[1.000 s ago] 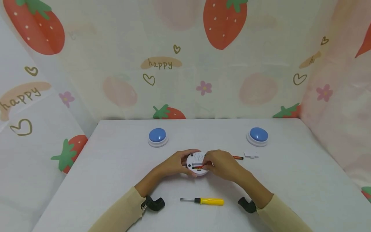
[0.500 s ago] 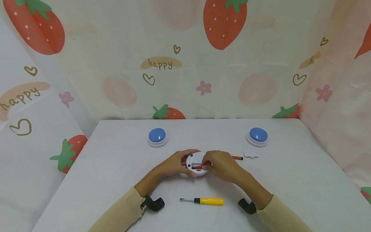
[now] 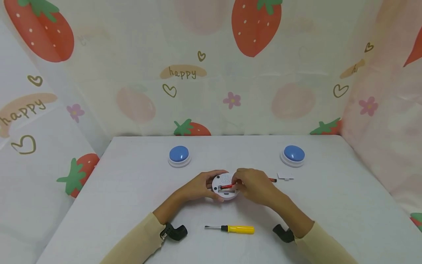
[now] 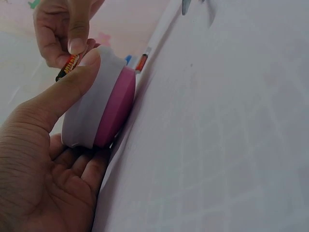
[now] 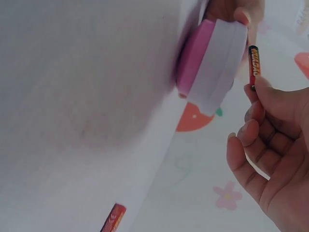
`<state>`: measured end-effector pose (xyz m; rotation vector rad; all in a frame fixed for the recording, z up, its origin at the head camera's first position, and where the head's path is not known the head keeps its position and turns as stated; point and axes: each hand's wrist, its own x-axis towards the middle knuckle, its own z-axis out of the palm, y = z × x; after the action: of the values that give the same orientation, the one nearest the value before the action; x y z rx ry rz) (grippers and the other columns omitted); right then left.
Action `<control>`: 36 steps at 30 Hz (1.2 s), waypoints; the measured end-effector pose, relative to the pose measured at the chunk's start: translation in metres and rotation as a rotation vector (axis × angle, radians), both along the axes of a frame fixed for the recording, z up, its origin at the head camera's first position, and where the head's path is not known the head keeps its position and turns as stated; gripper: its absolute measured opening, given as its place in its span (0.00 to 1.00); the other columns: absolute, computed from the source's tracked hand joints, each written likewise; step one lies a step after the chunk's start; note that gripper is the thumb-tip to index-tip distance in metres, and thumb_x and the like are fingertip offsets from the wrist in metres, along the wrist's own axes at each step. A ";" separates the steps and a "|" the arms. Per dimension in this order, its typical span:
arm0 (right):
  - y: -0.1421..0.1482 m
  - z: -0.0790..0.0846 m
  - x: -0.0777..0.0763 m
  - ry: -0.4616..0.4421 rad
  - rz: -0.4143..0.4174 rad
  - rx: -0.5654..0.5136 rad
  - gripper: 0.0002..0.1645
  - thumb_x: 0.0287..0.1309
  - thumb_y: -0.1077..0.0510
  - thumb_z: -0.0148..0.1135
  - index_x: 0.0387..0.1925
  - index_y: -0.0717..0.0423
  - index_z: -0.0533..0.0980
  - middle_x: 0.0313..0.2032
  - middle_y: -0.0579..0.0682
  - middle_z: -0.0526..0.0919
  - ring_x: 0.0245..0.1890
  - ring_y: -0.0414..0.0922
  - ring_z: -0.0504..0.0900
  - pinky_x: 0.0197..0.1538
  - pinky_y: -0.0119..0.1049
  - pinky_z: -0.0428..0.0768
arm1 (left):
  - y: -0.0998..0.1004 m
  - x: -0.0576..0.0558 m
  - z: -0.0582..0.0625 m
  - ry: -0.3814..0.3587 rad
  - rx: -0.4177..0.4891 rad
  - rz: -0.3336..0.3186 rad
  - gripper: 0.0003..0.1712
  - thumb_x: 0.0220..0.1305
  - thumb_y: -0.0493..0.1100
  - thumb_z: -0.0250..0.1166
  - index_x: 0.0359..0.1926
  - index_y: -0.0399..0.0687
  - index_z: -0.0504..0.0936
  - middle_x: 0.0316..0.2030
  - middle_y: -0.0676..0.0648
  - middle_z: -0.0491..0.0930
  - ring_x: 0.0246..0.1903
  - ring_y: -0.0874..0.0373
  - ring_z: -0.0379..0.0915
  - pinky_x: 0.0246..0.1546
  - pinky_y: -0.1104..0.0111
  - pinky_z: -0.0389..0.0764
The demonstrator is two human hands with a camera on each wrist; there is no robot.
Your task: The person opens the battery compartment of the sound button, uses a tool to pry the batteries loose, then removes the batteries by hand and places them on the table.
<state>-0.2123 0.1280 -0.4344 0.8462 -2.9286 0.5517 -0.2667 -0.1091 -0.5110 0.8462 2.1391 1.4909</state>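
At the left of the table (image 3: 141,165) stands a blue button (image 3: 179,156), and next my left hand (image 3: 199,186) holds the round device (image 3: 225,179) around its edge, white back up and pink side down. Over its slot (image 3: 226,191) my right hand (image 3: 254,186) pinches a red battery (image 3: 226,186), though I cannot tell if it touches, and nearer to me lies the screwdriver (image 3: 230,229). Farther right are a second battery (image 3: 273,180), a white cover (image 3: 285,176) and, behind it, another button (image 3: 293,155).
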 end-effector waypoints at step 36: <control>0.110 -0.003 -0.001 -0.055 -0.179 -0.007 0.04 0.55 0.62 0.75 0.34 0.55 0.86 0.26 0.41 0.80 0.26 0.40 0.72 0.27 0.33 0.72 | 0.000 0.000 0.000 -0.006 0.011 -0.007 0.52 0.48 0.39 0.83 0.73 0.57 0.68 0.66 0.53 0.73 0.61 0.59 0.72 0.63 0.70 0.74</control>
<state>-0.2133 0.2378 -0.4373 0.5680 -3.0083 0.5797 -0.2668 -0.1090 -0.5112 0.8513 2.1233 1.5017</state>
